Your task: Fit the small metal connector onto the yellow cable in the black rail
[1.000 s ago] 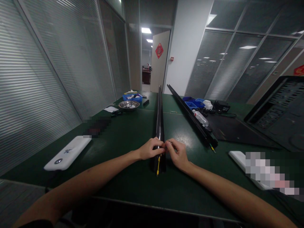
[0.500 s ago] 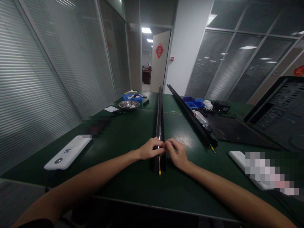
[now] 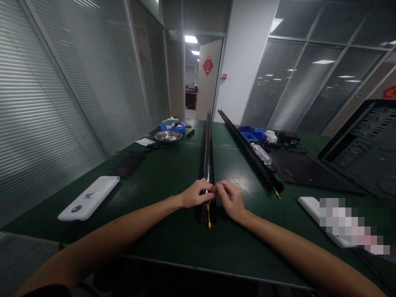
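A long black rail [image 3: 208,161] lies lengthwise on the green table, its near end in front of me. My left hand [image 3: 197,194] is closed over the rail near that end, fingers curled across its top. Beside the rail's right edge, my right hand [image 3: 230,200] is pinched, its fingertips close to those of my left. Something small and shiny shows between its fingers, too small to name. A yellow wire [image 3: 209,216] with a terminal at its tip hangs out below my left hand over the near end of the rail.
To the right lies a second black rail [image 3: 247,146] with a yellow-green wire end, near a plastic bottle [image 3: 262,154] and blue bins [image 3: 258,135]. A metal bowl [image 3: 168,137] and blue basket [image 3: 173,127] stand back left. White devices [image 3: 89,199] flank me; a black metal case [image 3: 361,152] stands right.
The yellow wire's lower tip has swung slightly to the right. Both hands keep nearly the same place, with only small finger movement in the right.
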`<state>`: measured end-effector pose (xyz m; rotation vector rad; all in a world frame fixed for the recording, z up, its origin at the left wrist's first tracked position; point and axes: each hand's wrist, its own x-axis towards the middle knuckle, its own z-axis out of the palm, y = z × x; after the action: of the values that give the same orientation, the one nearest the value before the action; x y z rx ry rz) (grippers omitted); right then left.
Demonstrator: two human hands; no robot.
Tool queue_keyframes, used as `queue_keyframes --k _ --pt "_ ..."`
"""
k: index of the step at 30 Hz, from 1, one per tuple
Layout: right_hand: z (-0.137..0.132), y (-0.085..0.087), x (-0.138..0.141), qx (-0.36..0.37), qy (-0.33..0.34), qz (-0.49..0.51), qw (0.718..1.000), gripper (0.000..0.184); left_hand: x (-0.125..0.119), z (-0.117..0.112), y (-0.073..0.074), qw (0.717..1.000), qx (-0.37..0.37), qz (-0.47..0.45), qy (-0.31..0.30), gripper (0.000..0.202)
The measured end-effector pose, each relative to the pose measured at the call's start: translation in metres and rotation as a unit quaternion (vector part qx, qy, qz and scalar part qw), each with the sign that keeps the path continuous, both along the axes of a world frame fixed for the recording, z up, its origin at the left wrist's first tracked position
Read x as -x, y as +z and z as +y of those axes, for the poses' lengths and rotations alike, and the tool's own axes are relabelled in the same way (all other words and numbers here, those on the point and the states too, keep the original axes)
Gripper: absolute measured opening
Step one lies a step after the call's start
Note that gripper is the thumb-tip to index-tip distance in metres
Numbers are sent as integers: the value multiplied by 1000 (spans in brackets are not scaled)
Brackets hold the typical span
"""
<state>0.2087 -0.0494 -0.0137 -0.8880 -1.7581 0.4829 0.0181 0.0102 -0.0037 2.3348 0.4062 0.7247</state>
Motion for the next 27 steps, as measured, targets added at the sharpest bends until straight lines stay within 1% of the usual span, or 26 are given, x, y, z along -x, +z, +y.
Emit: queue_keyframes --k 7,11,18,22,27 --pt "2 -1 -1 -5 18 -5 1000 30 0 1 -2 1000 -7 10 10 34" --pt "0 0 -1 -1 6 0 1000 30 0 1 -2 1000 -4 8 6 35" --pt "0 1 0 19 0 -5 1000 30 0 -1 0 1000 -2 -1 -1 29" --pt "1 0 -1 9 8 -3 1000 29 0 -1 0 1000 -10 -1 -3 26" --pt "0 0 -2 -3 20 -1 1000 30 0 -2 2 1000 -7 9 3 28"
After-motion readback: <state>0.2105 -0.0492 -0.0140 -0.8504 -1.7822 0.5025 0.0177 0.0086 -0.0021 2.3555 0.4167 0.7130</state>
